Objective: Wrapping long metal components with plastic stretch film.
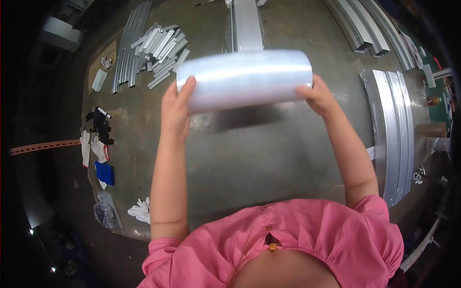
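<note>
A wide roll of clear plastic film (245,79) is held level above the table, slightly blurred, with its shadow on the tabletop beneath. My left hand (177,105) grips its left end, the thumb lying over the front. At the right end my right hand (318,96) is closed round the edge, thumb on the near side. Beyond the roll a long metal profile (247,24), with film around it, points away from me; its near end is hidden behind the roll.
Short metal pieces (165,45) are piled at far left beside long thin bars (129,48). White gloves (140,210), a blue box (104,173) and black items (102,125) lie along the left edge. Wrapped profiles (391,134) lie on the right; more long profiles (357,29) sit at far right.
</note>
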Tool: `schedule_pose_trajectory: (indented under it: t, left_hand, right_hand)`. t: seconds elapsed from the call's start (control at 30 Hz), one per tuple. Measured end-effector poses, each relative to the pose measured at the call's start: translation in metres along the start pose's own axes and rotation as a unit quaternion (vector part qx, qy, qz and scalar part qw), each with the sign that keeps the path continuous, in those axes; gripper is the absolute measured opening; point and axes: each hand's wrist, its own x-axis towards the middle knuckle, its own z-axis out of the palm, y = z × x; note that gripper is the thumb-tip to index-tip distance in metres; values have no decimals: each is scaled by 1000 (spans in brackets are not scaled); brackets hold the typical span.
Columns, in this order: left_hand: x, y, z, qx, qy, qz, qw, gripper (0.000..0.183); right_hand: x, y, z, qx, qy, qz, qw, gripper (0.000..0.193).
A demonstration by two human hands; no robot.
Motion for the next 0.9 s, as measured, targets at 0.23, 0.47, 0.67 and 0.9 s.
schedule_pose_trajectory:
  t: [0.23,0.47,0.67,0.9]
  left_hand:
    - [133,22,19,9,7,-27,1000,45]
    - [173,14,32,18,-16,3,1000,47]
    - [169,-2,27,223,34,219,949,37]
    - [109,-125,10,34,9,84,996,45]
  right_hand:
    - [98,-36,-12,15,46,-15,999,44]
    - [148,-39,-18,16,164,-7,986,41]
    - [166,-31,-24,-71,318,-104,940,23]
    - [73,79,2,-35,343,-155,926,33]
